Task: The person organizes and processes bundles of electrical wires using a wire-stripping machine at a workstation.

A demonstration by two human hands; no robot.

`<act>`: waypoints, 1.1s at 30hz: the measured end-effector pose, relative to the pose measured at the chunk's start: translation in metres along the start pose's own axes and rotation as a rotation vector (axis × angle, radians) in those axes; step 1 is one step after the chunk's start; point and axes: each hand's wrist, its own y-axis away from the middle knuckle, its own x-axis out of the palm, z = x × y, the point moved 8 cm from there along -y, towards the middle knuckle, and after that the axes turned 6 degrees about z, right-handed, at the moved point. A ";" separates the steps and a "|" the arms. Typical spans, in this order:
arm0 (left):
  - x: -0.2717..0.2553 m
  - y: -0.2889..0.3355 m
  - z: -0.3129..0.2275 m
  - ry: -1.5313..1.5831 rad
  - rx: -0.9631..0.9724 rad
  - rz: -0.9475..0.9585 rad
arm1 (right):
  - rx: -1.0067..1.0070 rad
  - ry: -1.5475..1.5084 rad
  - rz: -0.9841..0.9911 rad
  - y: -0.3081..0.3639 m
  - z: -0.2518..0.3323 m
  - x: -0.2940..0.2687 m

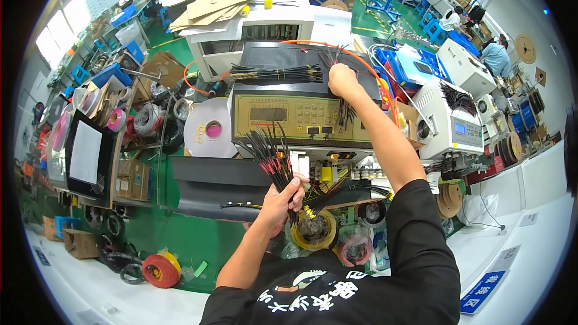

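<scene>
Two grasps are engaged: I read the left hand (283, 200) as clenched around red-marked black wires (271, 157) in front of the machine (307, 117), and the right hand (343, 80) as closed on a second black bundle (346, 112) above its top, beside a tied bundle (277, 73). I advise gripping each bundle near its middle, ends aligned, with strands clear of the machine's front edge to prevent snagging.

Person's left hand (284, 200): one, held near the body; fingers curled in a grip, thumb uppermost. Left forearm (245, 254): bare, slanting forward and rightward. Right hand (343, 80): one, farther forward; back uppermost, fingers curled under. Right forearm (388, 135): bare, outstretched, slanting forward and leftward. Hands well apart.
</scene>
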 end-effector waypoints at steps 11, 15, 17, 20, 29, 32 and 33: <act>0.001 0.002 -0.003 0.015 -0.014 0.009 | 0.011 -1.655 0.389 0.010 -0.010 -0.032; 0.009 -0.007 -0.007 0.027 -0.016 0.018 | -0.080 -1.947 0.335 0.022 -0.013 -0.059; 0.008 -0.010 -0.009 0.072 -0.006 0.013 | -0.084 -1.933 0.304 0.031 -0.010 -0.068; 0.005 -0.019 -0.016 0.058 0.063 -0.018 | -0.222 -1.997 0.228 0.040 -0.017 -0.087; 0.003 -0.069 -0.047 0.166 0.279 -0.139 | -0.275 -2.173 0.290 0.092 0.005 -0.109; 0.013 -0.087 -0.057 0.187 0.284 -0.087 | -0.206 -2.040 0.274 0.113 0.025 -0.102; 0.013 -0.091 -0.060 0.162 0.283 -0.087 | -0.203 -2.041 0.280 0.111 0.031 -0.098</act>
